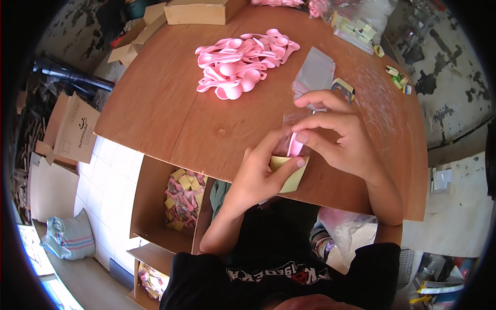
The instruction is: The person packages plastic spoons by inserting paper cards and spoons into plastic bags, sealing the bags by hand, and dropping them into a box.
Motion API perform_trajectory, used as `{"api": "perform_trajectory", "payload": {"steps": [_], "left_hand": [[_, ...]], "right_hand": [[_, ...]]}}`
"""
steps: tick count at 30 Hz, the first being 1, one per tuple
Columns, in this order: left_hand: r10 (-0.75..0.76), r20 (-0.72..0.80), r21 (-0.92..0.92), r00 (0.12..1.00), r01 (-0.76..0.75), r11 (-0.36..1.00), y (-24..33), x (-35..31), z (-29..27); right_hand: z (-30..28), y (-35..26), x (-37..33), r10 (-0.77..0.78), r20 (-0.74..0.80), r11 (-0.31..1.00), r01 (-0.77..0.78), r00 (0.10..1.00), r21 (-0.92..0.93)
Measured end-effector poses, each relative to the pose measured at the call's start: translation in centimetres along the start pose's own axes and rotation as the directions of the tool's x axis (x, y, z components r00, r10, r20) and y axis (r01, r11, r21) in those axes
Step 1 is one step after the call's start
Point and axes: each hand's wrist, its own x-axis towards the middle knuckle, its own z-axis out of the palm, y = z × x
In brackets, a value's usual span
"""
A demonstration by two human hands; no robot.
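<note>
My left hand [250, 173] grips a small clear plastic bag [289, 123] together with a pale yellow card [295, 178], thumb across the front. Pinched between thumb and fingers of my right hand [343, 132] is a pink spoon [295, 146], held at the bag. The fingers partly cover the spoon, and I cannot tell how much of it lies inside. Beyond my hands, a heap of pink spoons [232, 62] lies on the brown wooden table [155, 108]. A stack of clear bags [315, 70] and a small dark packet [343, 90] rest just past my right hand.
Below the table's left front edge stands a cardboard box [147, 194] holding pink and yellow packets. Another cardboard box [201, 11] sits at the table's far edge. Small yellow and green pieces [398, 78] lie at the far right. A white sack [68, 235] stands on the floor.
</note>
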Motion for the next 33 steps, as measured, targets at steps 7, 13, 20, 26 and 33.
{"api": "perform_trajectory", "payload": {"steps": [7,13,20,26,33], "left_hand": [[-0.041,0.072,0.077,0.997,0.035,0.996,1.1,-0.3,0.5],[0.035,0.140,0.461,0.990,-0.096,0.882,0.5,-0.5,-0.1],[0.112,0.225,0.544,0.968,-0.220,0.810,0.6,-0.7,-0.7],[0.103,0.257,0.433,0.961,-0.210,0.877,1.6,-0.7,-1.0],[0.126,-0.051,-0.015,0.991,-0.127,0.992,1.2,-2.2,-1.0]], "right_hand": [[0.0,-0.4,-0.3,0.026,-0.038,0.987,-0.032,0.999,-0.156],[0.1,-0.4,-0.7,-0.149,0.002,0.916,0.139,0.989,-0.377],[0.4,-0.9,-0.8,-0.131,0.063,0.872,0.145,0.989,-0.468],[-0.3,-0.5,-1.1,0.048,-0.079,0.996,-0.054,0.996,-0.071],[-4.9,0.6,-0.7,0.374,-0.299,0.804,-0.145,0.878,0.577]]}}
